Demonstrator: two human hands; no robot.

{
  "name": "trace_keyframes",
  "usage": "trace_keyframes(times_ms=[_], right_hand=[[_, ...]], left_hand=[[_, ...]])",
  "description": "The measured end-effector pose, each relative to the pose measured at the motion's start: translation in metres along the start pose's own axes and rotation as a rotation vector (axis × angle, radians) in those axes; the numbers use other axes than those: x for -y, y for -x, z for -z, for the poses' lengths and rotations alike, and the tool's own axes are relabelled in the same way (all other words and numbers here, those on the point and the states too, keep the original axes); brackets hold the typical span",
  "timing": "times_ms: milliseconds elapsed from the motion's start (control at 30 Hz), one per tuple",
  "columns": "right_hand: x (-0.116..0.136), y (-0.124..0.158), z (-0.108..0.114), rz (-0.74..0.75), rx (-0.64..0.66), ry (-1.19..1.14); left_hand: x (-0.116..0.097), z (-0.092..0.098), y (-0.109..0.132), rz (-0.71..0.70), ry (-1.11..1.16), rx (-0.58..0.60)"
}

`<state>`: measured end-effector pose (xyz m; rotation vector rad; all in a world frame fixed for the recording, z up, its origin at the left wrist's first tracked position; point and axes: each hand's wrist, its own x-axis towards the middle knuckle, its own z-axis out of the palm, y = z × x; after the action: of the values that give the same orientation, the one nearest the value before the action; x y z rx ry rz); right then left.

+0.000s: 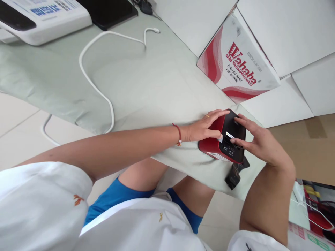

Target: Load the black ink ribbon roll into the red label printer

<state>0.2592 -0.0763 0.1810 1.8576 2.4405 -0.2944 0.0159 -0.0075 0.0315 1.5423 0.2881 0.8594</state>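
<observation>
A small red box-shaped device with a black top (232, 123) stands on the pale green covered surface (162, 83). A white strip (228, 135) lies at a slot in that top, and small markings show near its lower edge. My left hand (205, 128) grips the device from the left, forefinger at the far corner and thumb beside the slot. From the right, my right hand (261, 139) holds the black top, its thumb at the slot and fingers farther up. A crumpled black strip or wrapper (233, 176) lies just below the device.
A white cable (86, 75) curves across the surface and over its edge. At the upper left are a white device (60, 22), a black flat phone-like object (112, 12) and keys (146, 6). White cartons (243, 66) and a brown carton (318, 146) stand along the right.
</observation>
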Motion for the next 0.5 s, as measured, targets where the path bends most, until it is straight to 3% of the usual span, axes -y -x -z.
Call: trace_keyframes(times_ms=[367,500], right_hand=[[0.0009,-0.0022,-0.0016,0.042,-0.057,0.039],[0.0056,0.0017,-0.0039,0.125,-0.103,0.003]], left_hand=[[0.0053,-0.0063,0.0014,0.003,0.09,-0.046],[0.0076,-0.0059,0.0007,0.01,0.066,-0.045]])
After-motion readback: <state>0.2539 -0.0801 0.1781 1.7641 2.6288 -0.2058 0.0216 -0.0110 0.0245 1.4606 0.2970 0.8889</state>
